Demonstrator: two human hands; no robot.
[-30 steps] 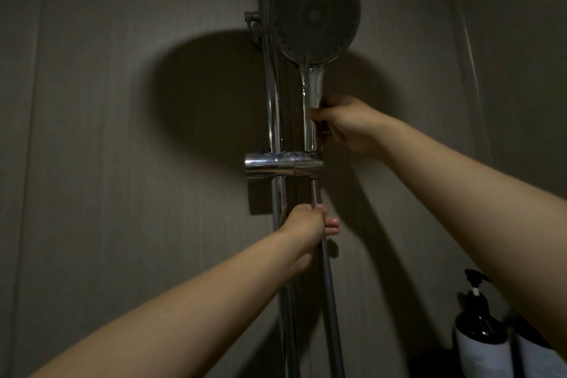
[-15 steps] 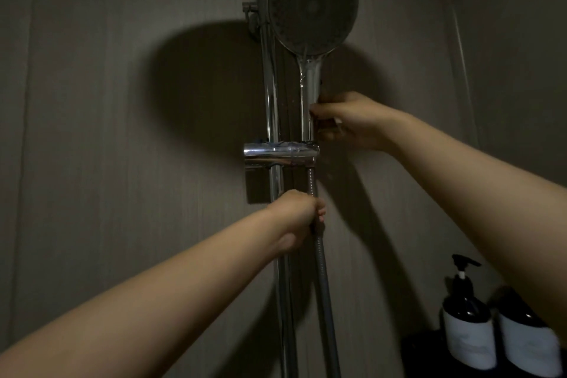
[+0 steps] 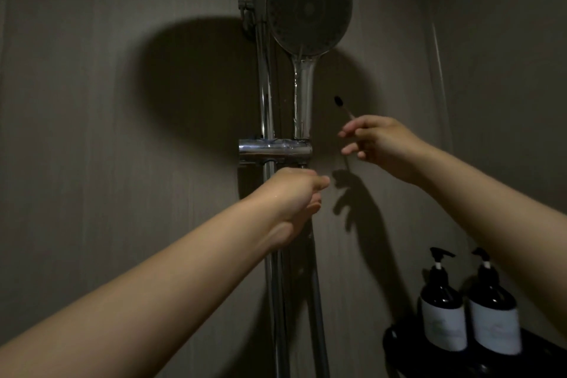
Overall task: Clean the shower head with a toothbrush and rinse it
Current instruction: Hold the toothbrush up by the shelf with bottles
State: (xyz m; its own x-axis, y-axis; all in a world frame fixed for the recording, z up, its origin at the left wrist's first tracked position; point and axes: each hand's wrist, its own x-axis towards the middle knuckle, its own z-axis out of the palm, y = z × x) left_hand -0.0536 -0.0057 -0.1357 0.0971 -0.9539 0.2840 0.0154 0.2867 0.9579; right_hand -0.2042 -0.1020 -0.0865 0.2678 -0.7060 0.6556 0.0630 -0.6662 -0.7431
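while the shower head (image 3: 309, 6) sits upright in its holder (image 3: 275, 149) on the rail (image 3: 266, 95), round face turned toward the camera, the scrubbing looks not yet begun. the right hand (image 3: 380, 144) hangs just right of the shower head's stem, apart from it. it pinches a toothbrush (image 3: 343, 107) between thumb and forefinger, with the other fingers loosely spread. the dark bristle end points up and to the left, below the face and not touching it. the left hand (image 3: 294, 196) is right under the holder, fingers curled round the top of the hose (image 3: 317, 301), which drops out beneath it — though the grip itself is blurred.

judged from this, the step in hand is bringing the brush to the work. the next move calls for lifting the bristles up to the nozzle face, or else drawing the shower head out of its holder so it can be scrubbed closer. the left hand looks placed to steady things either way.

low on the right, two dark pump bottles (image 3: 440, 316) stand side by side on a black shelf (image 3: 399, 344). each has a pale label, but the light is too dim for any brand or writing to be read.
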